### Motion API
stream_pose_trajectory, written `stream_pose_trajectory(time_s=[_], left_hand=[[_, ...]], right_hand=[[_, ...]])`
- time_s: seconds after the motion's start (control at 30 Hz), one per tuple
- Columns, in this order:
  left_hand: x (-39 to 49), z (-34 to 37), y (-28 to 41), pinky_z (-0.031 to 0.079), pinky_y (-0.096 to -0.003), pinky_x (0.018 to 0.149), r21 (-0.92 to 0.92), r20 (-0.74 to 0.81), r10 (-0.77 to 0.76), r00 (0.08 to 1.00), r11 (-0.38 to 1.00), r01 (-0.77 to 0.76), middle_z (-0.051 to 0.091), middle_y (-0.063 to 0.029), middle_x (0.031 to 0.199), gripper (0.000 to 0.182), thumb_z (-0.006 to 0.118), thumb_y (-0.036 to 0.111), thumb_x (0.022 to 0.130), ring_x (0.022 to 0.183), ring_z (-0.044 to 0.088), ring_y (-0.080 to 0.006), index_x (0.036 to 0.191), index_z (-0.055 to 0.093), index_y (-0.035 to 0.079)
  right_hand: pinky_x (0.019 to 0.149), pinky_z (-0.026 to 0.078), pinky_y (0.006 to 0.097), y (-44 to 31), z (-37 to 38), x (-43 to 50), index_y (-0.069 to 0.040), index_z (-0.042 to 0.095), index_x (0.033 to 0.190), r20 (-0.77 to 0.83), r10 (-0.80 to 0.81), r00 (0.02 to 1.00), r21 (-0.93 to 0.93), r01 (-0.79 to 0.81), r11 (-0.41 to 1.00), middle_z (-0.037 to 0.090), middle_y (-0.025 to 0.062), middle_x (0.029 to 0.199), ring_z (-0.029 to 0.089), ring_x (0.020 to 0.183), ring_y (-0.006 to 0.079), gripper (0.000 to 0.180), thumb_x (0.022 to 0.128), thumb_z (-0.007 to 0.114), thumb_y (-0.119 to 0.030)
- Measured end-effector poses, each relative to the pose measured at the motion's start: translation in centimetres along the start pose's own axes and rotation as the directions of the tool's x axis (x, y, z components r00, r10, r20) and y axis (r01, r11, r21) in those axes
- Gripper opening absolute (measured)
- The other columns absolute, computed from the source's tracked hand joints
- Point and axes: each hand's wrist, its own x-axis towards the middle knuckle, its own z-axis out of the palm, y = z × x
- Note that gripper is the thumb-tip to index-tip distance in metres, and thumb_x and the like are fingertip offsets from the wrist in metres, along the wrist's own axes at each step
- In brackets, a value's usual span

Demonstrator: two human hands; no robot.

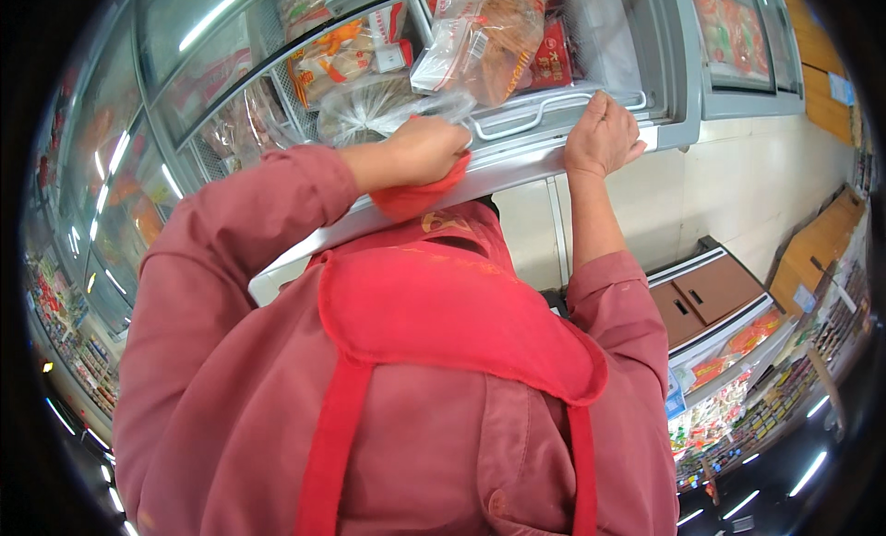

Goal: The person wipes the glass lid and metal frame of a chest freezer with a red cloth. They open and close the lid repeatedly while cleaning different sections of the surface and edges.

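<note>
My left hand (429,152) is closed on a red cloth (422,193), which hangs over the metal front rim (516,169) of a chest freezer. A clear plastic bag (367,114) of frozen food lies just beyond that hand, tied at its neck. My right hand (602,135) rests at the same rim, its fingers curled beside the white wire handle (512,128); whether they grip the rim or handle cannot be told. Behind the handle lie a large clear bag of brown frozen food (509,38) and a red packet (552,55).
Sliding glass lids (201,24) cover the freezer's left part. An orange and clear food packet (339,52) lies inside, beside a wire divider. Another freezer (754,107) adjoins at the right. A cabinet with brown doors (713,290) stands on the right, with stocked shelves beyond.
</note>
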Motion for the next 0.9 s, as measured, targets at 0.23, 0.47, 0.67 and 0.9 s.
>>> stream_pose_trajectory(time_s=[0.23,0.47,0.67,0.9], left_hand=[[7.0,0.4,4.0,0.049,-0.0522,0.069,0.040,-0.068,0.052,0.996,0.998,-0.049,0.065,-0.0230,0.080,0.013,0.057,0.015,0.080,0.079,0.064,-0.0427,0.083,0.064,0.004],[5.9,0.4,3.9,0.049,-0.0524,0.071,0.010,-0.085,0.045,0.995,0.999,-0.044,0.065,-0.0223,0.080,0.014,0.055,0.014,0.081,0.081,0.064,-0.0422,0.086,0.063,0.004],[0.9,-0.2,1.6,0.048,-0.0528,0.070,0.077,0.016,-0.052,0.999,0.996,0.050,0.064,-0.0220,0.077,0.013,0.057,0.016,0.080,0.078,0.063,-0.0417,0.082,0.064,0.005],[8.7,0.0,5.5,0.050,-0.0507,0.072,0.105,-0.050,0.059,0.997,0.993,-0.054,0.067,-0.0216,0.084,0.016,0.056,0.015,0.080,0.083,0.065,-0.0404,0.085,0.066,0.004]], right_hand=[[0.111,0.007,0.0609,-0.4,-0.4,-0.2,-0.016,0.070,0.107,0.021,-0.001,1.000,-0.005,0.001,1.000,0.065,0.0031,0.109,0.046,0.122,0.0253,0.046,0.096,0.038,-0.048],[0.111,0.007,0.0610,0.2,0.1,0.5,-0.015,0.070,0.107,0.007,-0.014,1.000,-0.035,0.015,0.999,0.065,0.0048,0.109,0.046,0.121,0.0259,0.047,0.096,0.038,-0.048],[0.111,0.008,0.0613,0.0,0.0,0.1,-0.015,0.071,0.106,0.009,-0.009,1.000,-0.014,0.009,1.000,0.065,0.0041,0.108,0.046,0.121,0.0256,0.048,0.095,0.038,-0.048],[0.110,0.012,0.0586,-0.1,0.1,0.3,-0.015,0.071,0.103,0.000,-0.022,1.000,-0.060,0.022,0.998,0.067,0.0034,0.108,0.049,0.119,0.0247,0.050,0.096,0.035,-0.048]])
